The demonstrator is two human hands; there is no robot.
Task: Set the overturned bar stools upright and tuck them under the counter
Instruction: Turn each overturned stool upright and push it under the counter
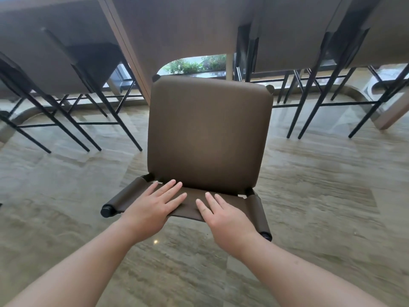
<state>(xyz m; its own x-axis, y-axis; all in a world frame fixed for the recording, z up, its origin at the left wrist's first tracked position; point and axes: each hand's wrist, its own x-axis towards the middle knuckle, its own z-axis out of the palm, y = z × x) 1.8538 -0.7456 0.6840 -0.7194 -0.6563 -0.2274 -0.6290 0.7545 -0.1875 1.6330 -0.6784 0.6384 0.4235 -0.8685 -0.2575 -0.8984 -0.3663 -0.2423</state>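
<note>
Standing upright on the marble floor (309, 218), just short of the counter (177, 29): one brown bar stool (208, 134), seat toward the counter, low backrest (190, 202) nearest the camera. Pressing flat on that backrest, both palms down with fingers spread and gripping nothing: left hand (152, 207) and right hand (223, 218), side by side, close but apart. Already tucked beneath the counter to either side: more stools with thin black legs, left (73, 89) and right (321, 85). Showing past the counter's far edge: green plants (192, 65).
</note>
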